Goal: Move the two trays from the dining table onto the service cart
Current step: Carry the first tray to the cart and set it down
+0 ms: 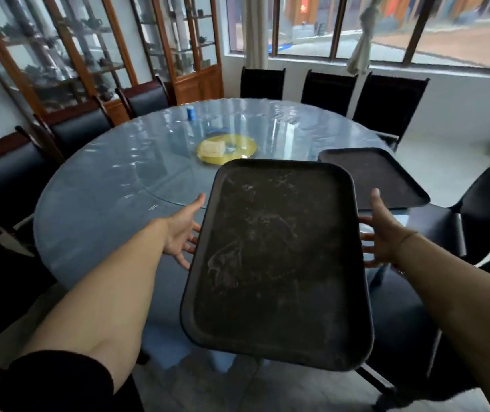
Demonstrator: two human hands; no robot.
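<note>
A dark, scratched rectangular tray (276, 263) is held up off the round dining table (95, 197), reaching out past the table's near edge. My left hand (183, 230) grips its left rim, fingers tucked under the tray. My right hand (382, 230) holds the right rim the same way, thumb up. A second dark tray (386, 173) lies flat on the table at the right, partly behind the held one. No service cart is in view.
A yellow plate (238, 145) with a pale block and a small blue cup (191, 113) sit mid-table on the glass turntable. Dark chairs (386, 99) ring the table. Wooden glass cabinets (68, 55) stand at the back left, windows at the back right.
</note>
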